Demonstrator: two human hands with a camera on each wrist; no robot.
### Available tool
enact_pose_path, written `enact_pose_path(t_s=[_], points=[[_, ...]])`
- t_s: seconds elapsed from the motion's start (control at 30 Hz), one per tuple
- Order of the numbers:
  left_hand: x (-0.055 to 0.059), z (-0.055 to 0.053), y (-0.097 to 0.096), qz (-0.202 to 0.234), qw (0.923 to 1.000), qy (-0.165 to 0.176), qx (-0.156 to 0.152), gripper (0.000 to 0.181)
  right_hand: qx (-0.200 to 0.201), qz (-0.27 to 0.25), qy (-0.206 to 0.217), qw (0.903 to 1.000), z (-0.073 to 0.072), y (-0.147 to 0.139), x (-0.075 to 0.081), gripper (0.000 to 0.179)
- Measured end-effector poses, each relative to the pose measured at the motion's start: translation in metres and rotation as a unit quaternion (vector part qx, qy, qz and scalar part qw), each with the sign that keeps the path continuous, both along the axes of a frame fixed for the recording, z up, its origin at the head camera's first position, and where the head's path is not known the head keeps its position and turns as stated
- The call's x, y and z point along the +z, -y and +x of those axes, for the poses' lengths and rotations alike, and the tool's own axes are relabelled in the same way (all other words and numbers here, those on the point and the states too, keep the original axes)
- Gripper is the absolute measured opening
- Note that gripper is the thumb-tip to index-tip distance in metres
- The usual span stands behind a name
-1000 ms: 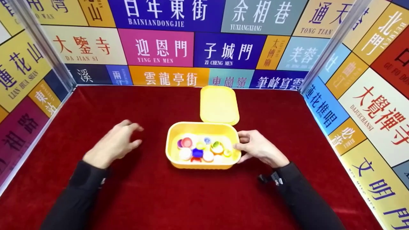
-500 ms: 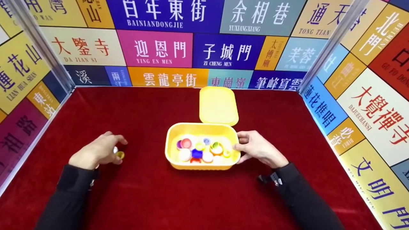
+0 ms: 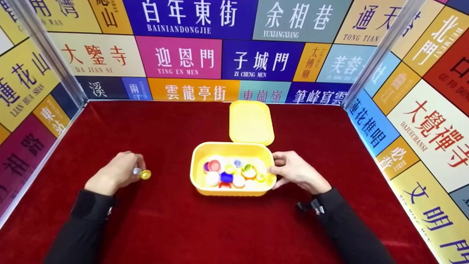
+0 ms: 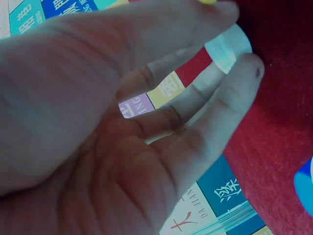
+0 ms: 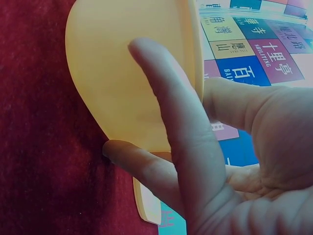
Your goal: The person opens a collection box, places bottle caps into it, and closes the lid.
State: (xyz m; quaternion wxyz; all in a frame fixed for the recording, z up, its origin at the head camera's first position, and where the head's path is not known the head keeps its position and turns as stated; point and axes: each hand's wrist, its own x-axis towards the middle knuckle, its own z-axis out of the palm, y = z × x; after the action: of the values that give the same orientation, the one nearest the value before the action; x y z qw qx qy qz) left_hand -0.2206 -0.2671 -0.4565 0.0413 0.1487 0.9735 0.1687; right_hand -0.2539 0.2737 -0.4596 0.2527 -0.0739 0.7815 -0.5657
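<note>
My left hand, at the left of the table, pinches a small white bottle cap between its fingertips. A yellow bottle cap shows right at those fingertips; only a sliver of it enters the left wrist view. The right hand grips the right end of a yellow plastic box, its fingers spread along the wall in the right wrist view. Inside the box lie several loose bottle caps, among them a blue cap, a pink-red cap and a white cap.
The box's yellow lid lies flat behind it. A dark red cloth covers the table. Panels printed with characters wall it at the back and sides. A blue rounded thing shows at the left wrist view's edge.
The left hand has moved left and down, away from the box; the white and yellow caps have come into sight at its fingers. The right hand and the box have stayed in place.
</note>
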Motion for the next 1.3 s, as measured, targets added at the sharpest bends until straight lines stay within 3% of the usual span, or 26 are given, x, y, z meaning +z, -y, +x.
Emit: enact_pose_path(t_s=[0.3, 0.67, 0.77, 0.9, 1.07, 1.17, 1.3], points=[[-0.003, 0.003, 0.000, -0.004, 0.9998, -0.021, 0.003, 0.017, 0.002, 0.001, 0.001, 1.0000, -0.002, 0.006, 0.000, 0.049], [0.007, 0.008, -0.001, 0.019, 0.9983, -0.053, 0.015, 0.012, 0.000, 0.000, -0.001, 1.0000, -0.003, 0.008, -0.003, 0.050], [0.008, 0.009, -0.005, 0.034, 0.9963, -0.078, 0.010, 0.014, 0.004, 0.004, 0.002, 1.0000, -0.003, 0.008, -0.004, 0.049], [0.008, 0.007, -0.020, 0.074, 0.9881, -0.135, -0.010, 0.020, 0.005, 0.008, 0.001, 1.0000, -0.003, 0.007, -0.003, 0.048], [0.007, 0.004, -0.049, 0.109, 0.9702, -0.210, -0.052, 0.027, 0.002, 0.014, -0.006, 0.9999, -0.003, 0.002, 0.001, 0.048], [0.005, 0.004, -0.066, 0.116, 0.9623, -0.234, -0.076, 0.027, 0.004, 0.013, -0.010, 0.9999, -0.003, 0.001, 0.001, 0.049], [0.005, 0.007, -0.085, 0.117, 0.9590, -0.239, -0.098, 0.027, 0.006, 0.010, -0.009, 0.9999, -0.002, 0.002, 0.001, 0.048]])
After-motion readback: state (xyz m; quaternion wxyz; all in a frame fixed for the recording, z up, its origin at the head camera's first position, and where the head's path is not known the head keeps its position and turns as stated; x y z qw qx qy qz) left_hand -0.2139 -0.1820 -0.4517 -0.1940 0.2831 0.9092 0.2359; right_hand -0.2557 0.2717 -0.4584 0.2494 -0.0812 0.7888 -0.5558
